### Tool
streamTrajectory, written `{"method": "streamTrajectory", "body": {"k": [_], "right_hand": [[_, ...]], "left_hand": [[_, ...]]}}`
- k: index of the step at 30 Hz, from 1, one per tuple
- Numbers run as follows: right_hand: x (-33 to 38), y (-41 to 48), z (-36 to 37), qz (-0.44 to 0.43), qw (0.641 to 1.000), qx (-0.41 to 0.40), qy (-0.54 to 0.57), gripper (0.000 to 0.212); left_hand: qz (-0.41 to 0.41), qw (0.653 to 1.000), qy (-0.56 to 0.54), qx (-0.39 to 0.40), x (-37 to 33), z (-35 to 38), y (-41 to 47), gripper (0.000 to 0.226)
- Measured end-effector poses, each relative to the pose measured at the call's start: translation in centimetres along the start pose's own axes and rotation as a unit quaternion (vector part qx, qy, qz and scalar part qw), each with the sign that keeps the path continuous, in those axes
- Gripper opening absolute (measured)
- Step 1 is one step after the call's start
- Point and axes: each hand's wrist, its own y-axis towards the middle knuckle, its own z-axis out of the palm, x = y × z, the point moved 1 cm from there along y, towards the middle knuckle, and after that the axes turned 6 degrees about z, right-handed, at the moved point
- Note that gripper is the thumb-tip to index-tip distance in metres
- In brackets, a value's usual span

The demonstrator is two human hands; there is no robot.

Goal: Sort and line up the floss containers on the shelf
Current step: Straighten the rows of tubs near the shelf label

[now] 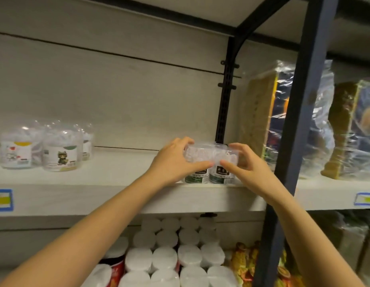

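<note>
Left hand and right hand grip "DENTAL FLOSS" containers.

Left hand and right hand each grip one of two touching dental floss tubs at the white shelf front edge.

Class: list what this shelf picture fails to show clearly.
Head view: upper labels of both floss containers, covered by the left hand and right hand.
Head view: print below "DENTAL FLOSS", too small and blurred.
Head view: left price tag, cut by the frame edge, blurred.
</note>
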Motion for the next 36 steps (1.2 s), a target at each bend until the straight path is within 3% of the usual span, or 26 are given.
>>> {"method": "streamTrajectory", "body": {"k": [5, 9, 13, 17, 20, 23, 27, 36], "right_hand": [[0.5, -0.5, -0.4, -0.038, 0.998, -0.043, 0.029, 0.056], [2.7, -1.3, -2.2, -0.064, 0.989, -0.077, 0.109, 0.060], [4.8, -2.3, -2.0, -0.054, 0.982, 0.016, 0.180, 0.057], [6.2, -3.1, -0.1, -0.058, 0.975, 0.078, 0.199, 0.052], [7.2, -3.3, 1.5, -0.066, 0.973, 0.089, 0.204, 0.049], [8.5, -3.0, 3.1, -0.082, 0.969, 0.067, 0.222, 0.049], [11.2, -1.4, 5.3, -0.107, 0.970, 0.017, 0.215, 0.051], [14.1, -0.1, 12.1, -0.079, 0.989, 0.109, 0.065, 0.056]], "left_hand": [[0.004, 0.999, -0.005, -0.044, -0.5, -0.2, -0.1, 0.065], [0.009, 0.993, -0.078, -0.094, -1.2, -4.0, -0.6, 0.057], [-0.020, 0.978, -0.205, -0.034, -1.7, -7.3, -2.4, 0.046], [-0.051, 0.973, -0.226, -0.002, -0.4, -9.1, -4.3, 0.038], [-0.066, 0.975, -0.213, -0.006, 0.7, -10.4, -5.7, 0.049], [-0.075, 0.978, -0.188, -0.059, 1.7, -12.7, -6.8, 0.054], [-0.086, 0.985, -0.083, -0.128, 3.7, -16.7, -7.0, 0.055], [-0.082, 0.994, 0.072, -0.027, 8.5, -17.5, -7.4, 0.064]]}}
